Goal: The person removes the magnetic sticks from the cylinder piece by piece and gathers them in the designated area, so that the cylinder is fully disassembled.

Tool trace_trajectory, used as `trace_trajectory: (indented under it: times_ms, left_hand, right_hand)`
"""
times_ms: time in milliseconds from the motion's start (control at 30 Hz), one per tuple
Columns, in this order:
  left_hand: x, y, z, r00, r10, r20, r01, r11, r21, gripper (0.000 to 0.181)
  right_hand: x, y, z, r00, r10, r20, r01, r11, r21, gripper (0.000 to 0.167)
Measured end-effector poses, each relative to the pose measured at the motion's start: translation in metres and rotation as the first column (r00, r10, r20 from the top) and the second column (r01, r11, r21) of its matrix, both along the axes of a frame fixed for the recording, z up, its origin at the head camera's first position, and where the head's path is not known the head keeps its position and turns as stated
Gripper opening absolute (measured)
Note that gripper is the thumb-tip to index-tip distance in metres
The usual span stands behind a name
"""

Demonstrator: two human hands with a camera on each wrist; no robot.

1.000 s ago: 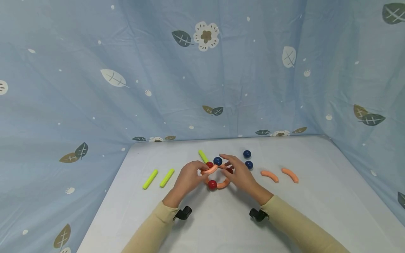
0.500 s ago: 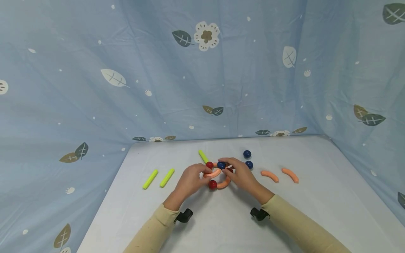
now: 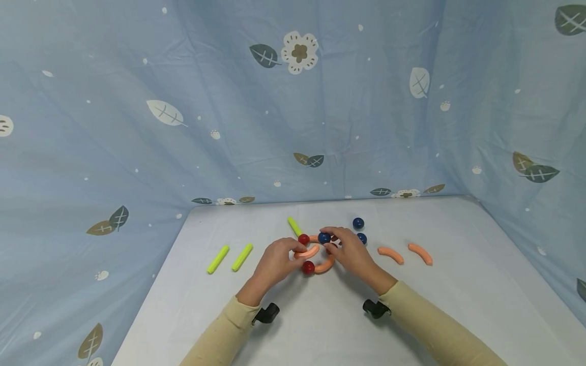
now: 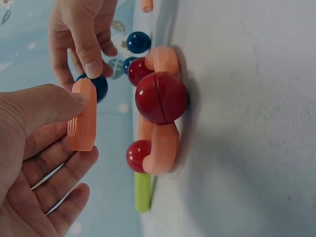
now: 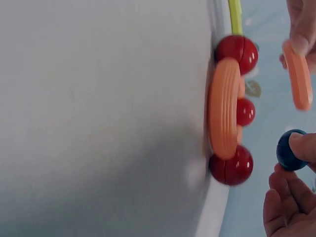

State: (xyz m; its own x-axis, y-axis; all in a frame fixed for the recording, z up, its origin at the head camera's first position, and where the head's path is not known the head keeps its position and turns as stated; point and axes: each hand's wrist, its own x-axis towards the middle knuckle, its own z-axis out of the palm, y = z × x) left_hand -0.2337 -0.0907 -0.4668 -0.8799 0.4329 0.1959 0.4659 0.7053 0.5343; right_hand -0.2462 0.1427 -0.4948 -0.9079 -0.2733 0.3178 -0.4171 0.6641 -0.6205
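Note:
My left hand (image 3: 275,260) pinches a curved orange rod (image 4: 83,118) between thumb and fingers. A dark blue ball (image 5: 290,150) is pinched in my right hand (image 3: 353,254), just beyond the rod; the right wrist view shows a gap between the two. Below both hands, a ring of curved orange rods (image 5: 224,108) joined by red balls (image 4: 161,98) lies on the table. From its far left red ball (image 3: 303,239) a straight yellow-green rod (image 3: 295,226) points away from me. My right fingers hide part of the ring's right side in the head view.
Two loose yellow-green rods (image 3: 218,260) lie to the left on the white table (image 3: 302,325). To the right are two curved orange rods (image 3: 420,253). Two blue balls (image 3: 358,223) sit behind my right hand. A blue patterned curtain (image 3: 256,127) surrounds the table.
The blue ball in my right hand has moved right and slightly nearer to me. The held orange rod has shifted slightly right and nearer too. The loose pieces stay where they were.

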Motion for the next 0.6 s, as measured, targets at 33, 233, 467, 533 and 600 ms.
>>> trace_trajectory:
  times_ms: [33, 233, 467, 533, 600]
  left_hand:
    - [0.0, -0.001, 0.0, 1.0, 0.003, 0.0, -0.003, 1.0, 0.003, 0.018]
    - [0.003, -0.006, -0.001, 1.0, 0.024, 0.004, -0.024, 1.0, 0.012, 0.017]
    - [0.004, -0.011, -0.003, 0.999, 0.053, 0.014, -0.053, 0.998, 0.032, 0.023]
    - [0.004, -0.012, -0.004, 0.998, 0.056, 0.016, -0.056, 0.997, 0.044, 0.024]
    - [0.004, -0.013, -0.005, 0.998, 0.058, 0.016, -0.059, 0.997, 0.054, 0.023]
  right_hand:
    - [-0.001, 0.001, 0.0, 1.0, -0.016, 0.002, 0.016, 1.0, 0.008, 0.041]
    - [-0.014, 0.012, 0.001, 0.997, -0.069, 0.023, 0.068, 0.997, 0.032, 0.042]
    - [-0.035, 0.029, -0.007, 0.992, -0.115, -0.053, 0.12, 0.989, 0.085, 0.041]
    - [-0.039, 0.033, -0.008, 0.988, -0.137, -0.066, 0.144, 0.982, 0.119, 0.041]
    - [-0.043, 0.035, -0.008, 0.985, -0.157, -0.075, 0.167, 0.973, 0.162, 0.041]
